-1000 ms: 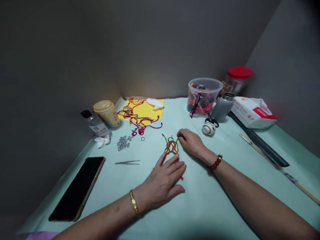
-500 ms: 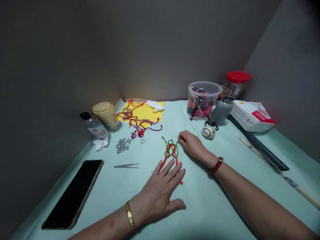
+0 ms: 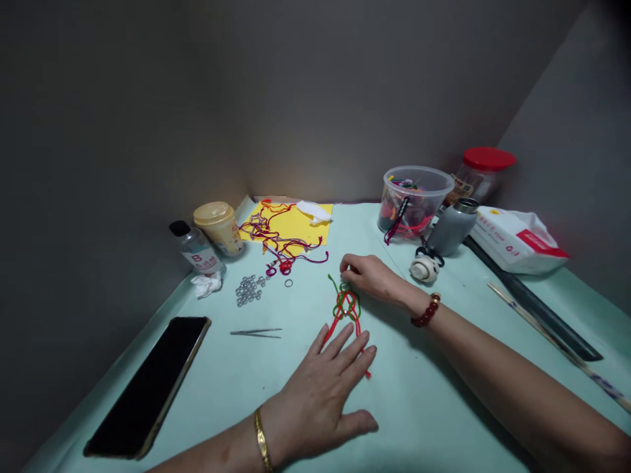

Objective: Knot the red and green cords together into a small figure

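Observation:
A red and green knotted cord (image 3: 346,306) lies on the pale green table cover (image 3: 434,387) in the middle. My left hand (image 3: 325,387) lies flat and open just below it, fingertips on the red tails of the cord. My right hand (image 3: 367,276) reaches across to the top of the knot, its fingers pinched together on the cord's upper loop. A gold bangle is on my left wrist and a dark red bead bracelet on my right.
Tweezers (image 3: 256,333), several metal rings (image 3: 249,289) and a black phone (image 3: 148,386) lie left. A yellow sheet with tangled cords (image 3: 283,233), a cup (image 3: 218,226) and a bottle (image 3: 196,249) stand behind. A tub of cords (image 3: 414,200), flask (image 3: 451,226), scissors (image 3: 428,253), red-lidded jar (image 3: 486,171) and bag (image 3: 517,240) sit right.
My left hand has slid back from the knot toward me, down along the red tails. My right hand moved left to the top of the knot. The view shifted slightly.

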Demonstrator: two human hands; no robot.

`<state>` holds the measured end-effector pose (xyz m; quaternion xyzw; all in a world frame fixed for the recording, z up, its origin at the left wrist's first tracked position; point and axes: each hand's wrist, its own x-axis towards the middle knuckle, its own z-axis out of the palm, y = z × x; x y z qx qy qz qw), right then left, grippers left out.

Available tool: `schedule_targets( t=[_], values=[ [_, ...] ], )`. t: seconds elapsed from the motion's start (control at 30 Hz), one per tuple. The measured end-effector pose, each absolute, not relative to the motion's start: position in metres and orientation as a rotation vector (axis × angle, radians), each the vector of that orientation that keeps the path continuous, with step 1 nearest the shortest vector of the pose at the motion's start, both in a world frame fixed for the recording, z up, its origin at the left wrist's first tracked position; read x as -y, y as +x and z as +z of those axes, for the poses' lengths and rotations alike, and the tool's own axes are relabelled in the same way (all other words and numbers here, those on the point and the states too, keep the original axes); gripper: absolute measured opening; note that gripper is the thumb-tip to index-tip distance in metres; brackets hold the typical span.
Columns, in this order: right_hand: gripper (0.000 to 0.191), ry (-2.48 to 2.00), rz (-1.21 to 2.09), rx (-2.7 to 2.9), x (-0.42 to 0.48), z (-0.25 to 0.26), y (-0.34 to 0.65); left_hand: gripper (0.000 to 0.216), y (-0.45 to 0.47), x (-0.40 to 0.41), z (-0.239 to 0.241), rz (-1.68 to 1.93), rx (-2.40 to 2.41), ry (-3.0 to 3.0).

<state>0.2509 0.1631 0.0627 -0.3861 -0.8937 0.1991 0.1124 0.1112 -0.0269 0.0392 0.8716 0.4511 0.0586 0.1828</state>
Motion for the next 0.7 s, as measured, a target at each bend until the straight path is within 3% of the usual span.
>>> schedule_targets(
  t=[0.37,0.53,0.7],
  values=[
    [0.020,-1.068,0.512,2.956,-0.181,0.067,0.215,0.078,0.112,0.027,0.041,0.171,-1.270,2.444],
    [0.007,-0.974,0.575,2.971,-0.182,0.063,0.212,0.078,0.112,0.027,0.040,0.183,-1.272,2.458],
    [0.012,-0.930,0.612,2.864,-0.184,0.065,0.221,0.078,0.112,0.027,0.038,0.226,-1.269,2.472]
  ],
)
